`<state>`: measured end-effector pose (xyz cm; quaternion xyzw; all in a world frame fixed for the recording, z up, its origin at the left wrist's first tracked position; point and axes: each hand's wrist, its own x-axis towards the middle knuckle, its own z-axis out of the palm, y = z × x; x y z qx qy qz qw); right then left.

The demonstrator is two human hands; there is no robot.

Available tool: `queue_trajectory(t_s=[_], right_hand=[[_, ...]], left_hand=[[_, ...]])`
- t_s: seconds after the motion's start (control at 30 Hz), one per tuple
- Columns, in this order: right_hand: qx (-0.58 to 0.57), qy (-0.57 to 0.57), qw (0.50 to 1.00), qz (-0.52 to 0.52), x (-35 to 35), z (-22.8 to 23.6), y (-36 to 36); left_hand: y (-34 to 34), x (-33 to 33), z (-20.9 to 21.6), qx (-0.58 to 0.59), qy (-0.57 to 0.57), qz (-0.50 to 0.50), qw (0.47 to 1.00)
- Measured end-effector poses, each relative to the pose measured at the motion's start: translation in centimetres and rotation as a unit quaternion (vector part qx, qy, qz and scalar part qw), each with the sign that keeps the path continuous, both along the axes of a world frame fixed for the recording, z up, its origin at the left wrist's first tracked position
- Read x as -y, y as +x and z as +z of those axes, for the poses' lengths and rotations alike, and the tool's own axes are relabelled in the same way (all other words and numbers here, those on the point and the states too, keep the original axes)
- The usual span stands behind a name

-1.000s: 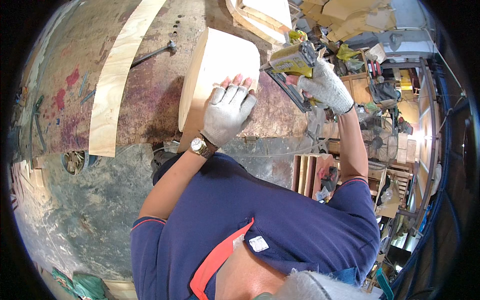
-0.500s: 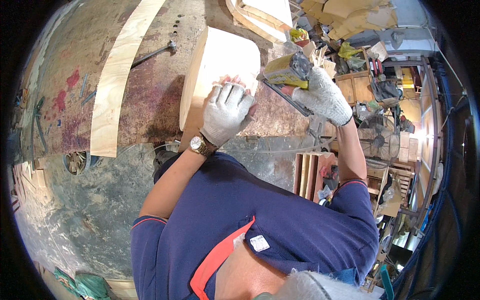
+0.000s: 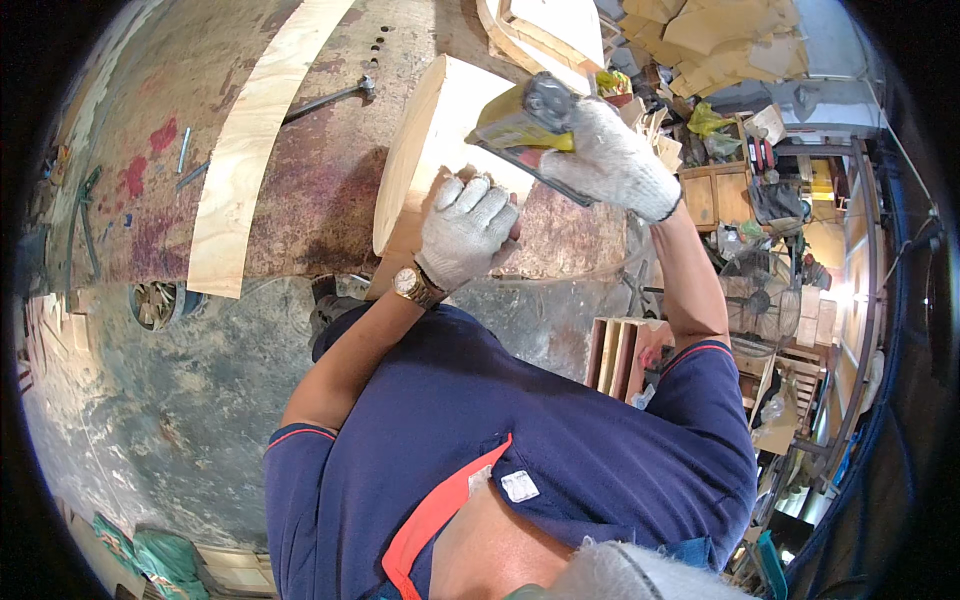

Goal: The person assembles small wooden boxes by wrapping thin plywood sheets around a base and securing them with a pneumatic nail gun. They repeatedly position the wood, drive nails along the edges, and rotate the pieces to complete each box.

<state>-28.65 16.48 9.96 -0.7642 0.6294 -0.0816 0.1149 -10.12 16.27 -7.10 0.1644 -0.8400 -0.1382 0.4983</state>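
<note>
A pale wooden box-like piece (image 3: 432, 130) with rounded corners lies on the workbench (image 3: 330, 200). My left hand (image 3: 468, 222), in a white fingerless glove, is closed at its near edge, with the fingers curled against the wood. Gripped in my right hand (image 3: 620, 165), also gloved, is a nail gun (image 3: 528, 112) with a yellowish body and a dark rounded end cap. Its nose end reaches over the right part of the wooden piece; whether it touches the wood is hidden.
A long thin plywood strip (image 3: 245, 160) crosses the bench on the left, with a hammer (image 3: 335, 98) beside it. Another rounded wooden frame (image 3: 545, 35) lies at the far side. A floor fan (image 3: 758, 295) and stacked boards (image 3: 625, 355) stand to the right.
My right hand has carried the nail gun left, over the wooden piece. My left hand's fingers have drawn back and curled at the near edge. The whole view has shifted slightly.
</note>
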Motion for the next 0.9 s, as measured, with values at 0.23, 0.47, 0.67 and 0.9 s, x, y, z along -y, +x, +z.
queue_trajectory(t_s=[0.23,0.47,0.67,0.9], right_hand=[[-0.097,0.085,0.990,-0.054,-2.2,2.5,-1.9],[-0.020,0.068,0.993,-0.089,-3.4,2.7,-3.5],[0.062,0.030,0.992,-0.110,-2.9,1.7,-4.6],[0.213,0.076,0.957,-0.181,-0.4,1.9,-2.5]], left_hand=[[0.1,0.1,-0.5,0.042,-0.004,0.000,0.999],[0.3,-0.5,-0.2,0.060,0.021,0.023,0.998],[-0.5,0.4,-0.8,0.055,0.001,0.029,0.998],[-2.6,1.8,-2.0,0.067,-0.048,0.062,0.995]])
